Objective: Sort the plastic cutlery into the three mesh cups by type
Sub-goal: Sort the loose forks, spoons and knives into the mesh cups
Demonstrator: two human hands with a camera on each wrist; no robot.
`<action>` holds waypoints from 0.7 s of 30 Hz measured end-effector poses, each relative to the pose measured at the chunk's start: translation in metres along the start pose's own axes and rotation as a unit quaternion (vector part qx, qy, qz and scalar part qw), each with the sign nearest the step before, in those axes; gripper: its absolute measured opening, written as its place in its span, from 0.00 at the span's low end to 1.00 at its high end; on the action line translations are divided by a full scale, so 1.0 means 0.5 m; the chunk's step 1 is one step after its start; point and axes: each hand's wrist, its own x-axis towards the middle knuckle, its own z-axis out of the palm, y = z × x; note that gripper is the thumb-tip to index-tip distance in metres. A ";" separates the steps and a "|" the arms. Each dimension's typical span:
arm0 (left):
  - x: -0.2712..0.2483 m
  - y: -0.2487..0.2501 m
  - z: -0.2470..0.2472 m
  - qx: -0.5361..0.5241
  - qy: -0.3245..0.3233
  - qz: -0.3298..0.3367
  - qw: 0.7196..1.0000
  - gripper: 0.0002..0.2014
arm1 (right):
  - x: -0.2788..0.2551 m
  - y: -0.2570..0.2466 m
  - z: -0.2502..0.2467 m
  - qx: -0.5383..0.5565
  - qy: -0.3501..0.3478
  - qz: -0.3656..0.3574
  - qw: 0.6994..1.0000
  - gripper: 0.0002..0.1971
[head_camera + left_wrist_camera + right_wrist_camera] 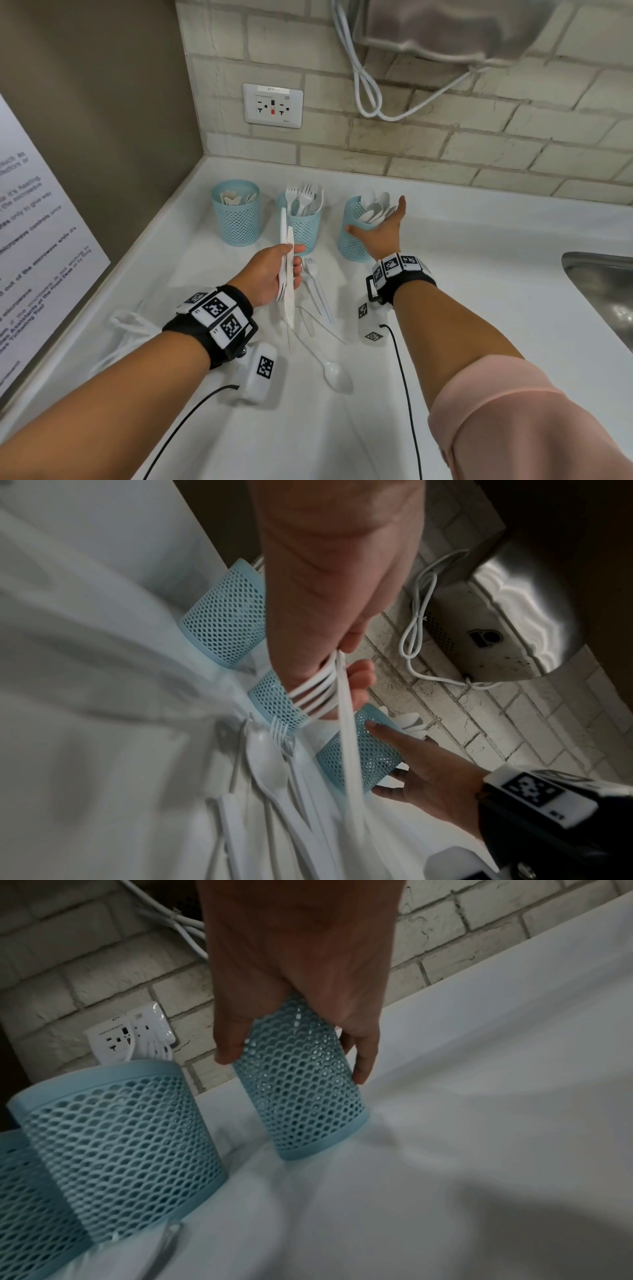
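Head cam: my left hand [274,274] clamps a bundle of knives [287,270] w/ some forks, just in front of the fork cup [303,228], so I reckon I should drop only the knives into the cup left of it [236,219] and keep tines out. Right hand [378,233] is spread wide, thumb & fingers touching the spoon cup [352,240], right of the fork cup; I'd steady it w/o tipping.
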 end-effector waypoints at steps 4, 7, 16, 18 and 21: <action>-0.013 0.005 0.001 -0.002 -0.024 0.007 1.000 0.13 | -0.001 -0.011 -0.023 -0.065 -0.043 0.013 0.997 0.66; -0.022 0.010 0.003 -0.001 -0.044 0.014 0.999 0.14 | -0.016 -0.022 -0.038 -0.009 0.037 0.026 0.999 0.56; -0.041 0.000 0.013 0.040 -0.078 0.072 0.993 0.10 | -0.085 -0.108 -0.021 0.114 0.220 -0.160 0.956 0.14; -0.043 -0.001 0.015 0.042 -0.076 0.082 0.993 0.09 | -0.108 -0.129 -0.002 0.096 0.157 -0.188 0.965 0.07; -0.046 -0.002 0.013 0.046 -0.070 0.089 0.993 0.09 | -0.129 -0.155 0.025 0.000 -0.067 -0.175 0.982 0.15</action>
